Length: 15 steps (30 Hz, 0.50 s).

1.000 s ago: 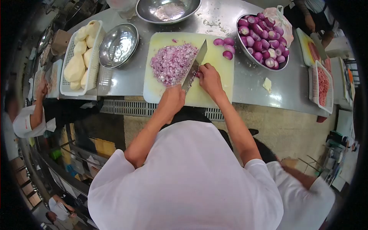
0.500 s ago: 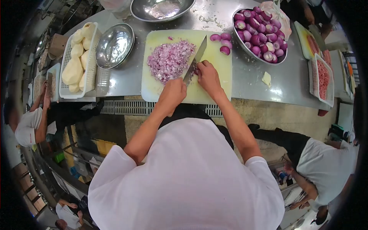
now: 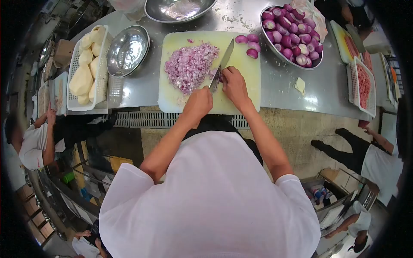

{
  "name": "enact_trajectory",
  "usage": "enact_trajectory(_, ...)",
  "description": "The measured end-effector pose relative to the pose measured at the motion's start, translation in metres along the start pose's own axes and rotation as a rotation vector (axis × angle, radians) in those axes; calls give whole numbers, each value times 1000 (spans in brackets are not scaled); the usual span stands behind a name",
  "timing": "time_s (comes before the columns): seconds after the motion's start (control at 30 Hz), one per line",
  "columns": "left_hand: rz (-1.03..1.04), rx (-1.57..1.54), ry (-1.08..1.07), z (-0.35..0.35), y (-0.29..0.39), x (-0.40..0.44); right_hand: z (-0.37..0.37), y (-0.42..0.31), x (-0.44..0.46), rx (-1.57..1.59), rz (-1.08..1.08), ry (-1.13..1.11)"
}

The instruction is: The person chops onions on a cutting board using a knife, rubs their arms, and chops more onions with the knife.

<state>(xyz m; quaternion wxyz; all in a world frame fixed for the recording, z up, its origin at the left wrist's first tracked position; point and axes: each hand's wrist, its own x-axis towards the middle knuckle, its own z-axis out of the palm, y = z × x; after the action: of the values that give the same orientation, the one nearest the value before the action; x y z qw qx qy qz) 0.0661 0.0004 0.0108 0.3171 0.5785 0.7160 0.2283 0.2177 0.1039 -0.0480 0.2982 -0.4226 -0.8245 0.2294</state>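
Observation:
My left hand (image 3: 199,104) is closed round the handle of a kitchen knife (image 3: 224,56), whose blade slants up and to the right across the cutting board (image 3: 241,96). Close by on the blade's right side, the bent fingers of my right hand (image 3: 234,84) grip a purple onion piece (image 3: 220,78), mostly hidden by the fingers and blade. A heap of chopped onion (image 3: 189,66) lies left of the knife. Several peeled purple onions (image 3: 252,45) rest at the board's upper right corner.
Right of the board stands a metal bowl (image 3: 275,50) of peeled onions. To the left are a metal bowl (image 3: 128,50) and a white basket (image 3: 103,81) of peeled pale vegetables. Another metal bowl (image 3: 180,10) sits behind. Minced meat fills a basket (image 3: 358,88) far right. Co-workers stand at both sides.
My hands and the knife have shifted only slightly at the same spot on the board. On the right, a co-worker has moved farther away from me, and another person shows lower down.

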Motion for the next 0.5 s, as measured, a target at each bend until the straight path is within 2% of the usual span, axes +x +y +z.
enact_trajectory(0.07,-44,-23,-33,-6,6,0,0,3,1,1,-25,8)
enact_trajectory(0.13,111,30,82,-13,5,-11,0,2,3,38,-10,36)
enact_trajectory(0.2,108,48,72,1,-2,-2,0,2,5,19,3,22)
enact_trajectory(0.27,92,54,56,11,-9,-2,0,2,-3,-5,21,-9)
enact_trajectory(0.33,-70,-22,-72,-14,18,2,0,5,-1,28,-5,3)
enact_trajectory(0.37,-69,-22,-69,-15,18,-2,0,5,-1,28,-8,4)
enact_trajectory(0.43,60,58,20,-13,9,-12,3,6,-1,55,-4,63)
enact_trajectory(0.5,84,101,40,8,-6,-7,3,9,-3,34,43,-8)
